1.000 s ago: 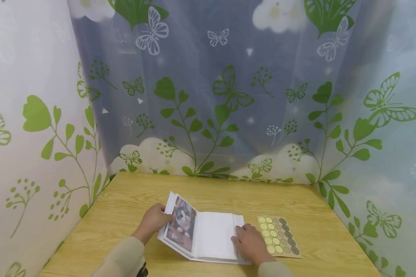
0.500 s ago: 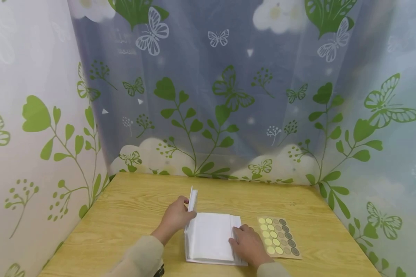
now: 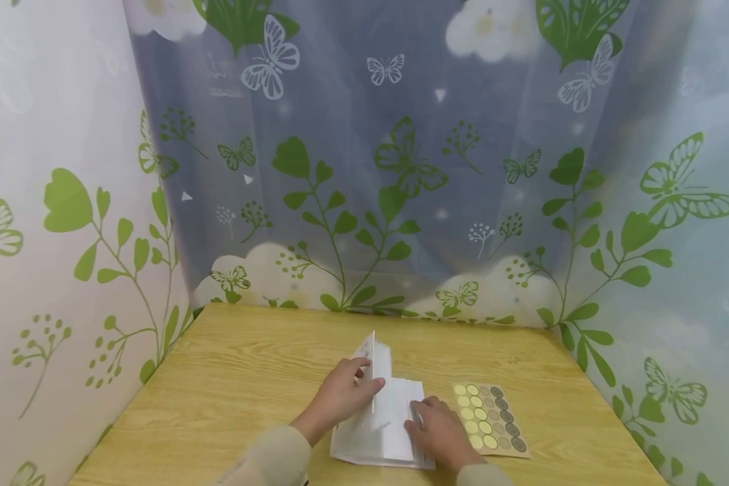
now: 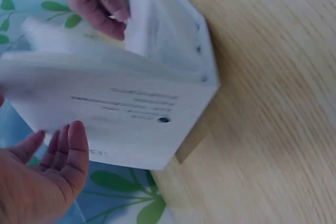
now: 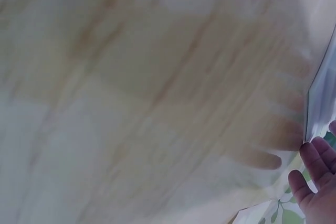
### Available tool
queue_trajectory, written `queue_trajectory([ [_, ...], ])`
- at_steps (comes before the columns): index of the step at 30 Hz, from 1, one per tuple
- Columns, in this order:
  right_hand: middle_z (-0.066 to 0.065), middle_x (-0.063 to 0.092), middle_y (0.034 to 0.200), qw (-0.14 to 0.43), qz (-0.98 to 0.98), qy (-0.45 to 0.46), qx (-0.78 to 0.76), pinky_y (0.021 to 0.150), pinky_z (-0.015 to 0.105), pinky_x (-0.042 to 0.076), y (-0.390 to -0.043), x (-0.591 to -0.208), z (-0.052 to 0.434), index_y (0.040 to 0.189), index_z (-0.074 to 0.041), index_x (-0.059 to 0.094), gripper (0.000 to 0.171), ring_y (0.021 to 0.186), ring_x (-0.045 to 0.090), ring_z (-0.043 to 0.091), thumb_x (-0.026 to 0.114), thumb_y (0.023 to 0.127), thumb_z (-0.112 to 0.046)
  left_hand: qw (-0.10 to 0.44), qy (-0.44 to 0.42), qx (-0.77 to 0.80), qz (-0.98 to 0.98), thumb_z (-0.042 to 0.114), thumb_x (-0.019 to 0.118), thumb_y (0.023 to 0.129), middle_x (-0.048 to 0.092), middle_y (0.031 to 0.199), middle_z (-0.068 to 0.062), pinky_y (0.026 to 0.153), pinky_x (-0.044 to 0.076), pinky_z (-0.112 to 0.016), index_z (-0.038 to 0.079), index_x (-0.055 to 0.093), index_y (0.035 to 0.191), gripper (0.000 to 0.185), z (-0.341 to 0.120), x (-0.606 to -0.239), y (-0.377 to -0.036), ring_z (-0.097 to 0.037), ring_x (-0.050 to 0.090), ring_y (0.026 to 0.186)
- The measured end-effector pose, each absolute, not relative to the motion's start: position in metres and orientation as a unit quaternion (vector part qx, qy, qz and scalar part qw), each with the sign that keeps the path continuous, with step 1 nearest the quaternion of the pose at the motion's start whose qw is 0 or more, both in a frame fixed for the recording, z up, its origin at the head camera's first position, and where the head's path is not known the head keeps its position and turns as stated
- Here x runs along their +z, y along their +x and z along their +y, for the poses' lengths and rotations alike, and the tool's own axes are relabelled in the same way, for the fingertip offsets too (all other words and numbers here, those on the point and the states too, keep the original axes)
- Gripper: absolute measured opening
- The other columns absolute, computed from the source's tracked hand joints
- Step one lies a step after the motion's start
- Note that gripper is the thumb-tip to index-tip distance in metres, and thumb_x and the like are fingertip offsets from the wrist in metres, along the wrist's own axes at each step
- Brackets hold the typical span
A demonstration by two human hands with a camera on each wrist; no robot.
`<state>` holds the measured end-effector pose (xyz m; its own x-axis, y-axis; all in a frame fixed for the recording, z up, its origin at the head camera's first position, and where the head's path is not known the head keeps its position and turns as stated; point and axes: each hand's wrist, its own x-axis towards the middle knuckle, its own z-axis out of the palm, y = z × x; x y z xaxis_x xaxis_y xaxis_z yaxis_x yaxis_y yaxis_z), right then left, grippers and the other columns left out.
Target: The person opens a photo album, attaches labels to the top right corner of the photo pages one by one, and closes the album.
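Note:
A white photo album (image 3: 364, 442) lies opened out on the table, its left part standing nearly upright with loose pages fanning beside it. My left hand (image 3: 345, 391) pinches this raised part, thumb on the right face and fingers on the left. In the left wrist view, small dark print shows on the raised white panel (image 4: 131, 114), with the left hand (image 4: 50, 174) at its edge. My right hand (image 3: 440, 432) rests on the album's right edge, fingers relaxed. The right wrist view shows the right hand's fingertips (image 5: 310, 153) touching the album's edge (image 5: 317, 100).
A sheet of round stickers (image 3: 492, 418) in yellow, tan and dark grey lies just right of my right hand. The wood-grain table (image 3: 249, 358) ends at a patterned curtain (image 3: 352, 223) behind, with more curtain on both sides.
My left hand has moved to the right, swinging the album's left part up and over; the cat photo on it is turned out of sight. The right hand has stayed on the right edge.

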<state>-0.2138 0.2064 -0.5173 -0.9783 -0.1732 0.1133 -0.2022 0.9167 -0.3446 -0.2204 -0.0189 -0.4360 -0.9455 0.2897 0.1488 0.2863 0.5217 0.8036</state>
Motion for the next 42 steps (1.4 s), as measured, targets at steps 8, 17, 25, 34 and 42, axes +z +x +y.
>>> queue_trajectory([
  [8,0.023,0.06,0.121,0.078,-0.974,0.099,0.186,0.093,0.058,0.048,-0.211,-0.514,0.218,0.125,0.0,0.064,0.039,0.108,0.06,0.041,0.063,0.094,-0.024,-0.011,0.239,0.398,0.886,0.017,0.064,0.085,0.061,0.105,-0.008,0.09,0.05,-0.045,0.0,0.068,0.12,0.039,-0.008,-0.453,-0.218,-0.025,0.058,0.096],
  [17,0.024,0.058,0.127,0.103,-0.98,0.055,0.159,0.097,0.06,0.044,-0.219,-0.514,0.237,0.127,0.001,0.062,0.039,0.117,0.055,0.043,0.057,0.099,-0.026,-0.02,0.244,0.29,0.925,0.036,0.08,0.079,0.059,0.109,-0.007,0.088,0.049,-0.042,0.006,0.07,0.119,0.052,0.002,-0.476,-0.224,-0.024,0.055,0.1],
  [25,0.028,0.057,0.128,0.126,-0.98,0.048,0.147,0.099,0.066,0.038,-0.217,-0.507,0.252,0.127,0.001,0.062,0.038,0.119,0.052,0.047,0.056,0.1,-0.026,-0.041,0.256,0.197,0.946,0.048,0.078,0.079,0.056,0.12,-0.011,0.093,0.048,-0.045,0.008,0.068,0.121,0.059,0.018,-0.484,-0.215,-0.027,0.051,0.113],
  [34,0.033,0.044,0.142,0.078,-0.984,0.026,0.156,0.107,0.076,0.013,-0.212,-0.504,0.26,0.138,-0.001,0.054,0.057,0.132,0.037,0.054,0.043,0.104,-0.045,-0.011,0.239,0.184,0.953,0.051,0.074,0.083,0.037,0.152,-0.023,0.11,0.034,-0.057,0.009,0.061,0.131,0.064,0.027,-0.497,-0.21,-0.04,0.032,0.141],
  [42,0.032,0.039,0.146,0.057,-0.988,0.022,0.14,0.107,0.076,0.009,-0.211,-0.506,0.267,0.142,-0.003,0.051,0.063,0.135,0.033,0.053,0.04,0.103,-0.052,0.004,0.238,0.169,0.956,0.053,0.07,0.085,0.032,0.155,-0.022,0.108,0.036,-0.06,0.011,0.055,0.137,0.068,0.036,-0.499,-0.207,-0.038,0.026,0.145],
])
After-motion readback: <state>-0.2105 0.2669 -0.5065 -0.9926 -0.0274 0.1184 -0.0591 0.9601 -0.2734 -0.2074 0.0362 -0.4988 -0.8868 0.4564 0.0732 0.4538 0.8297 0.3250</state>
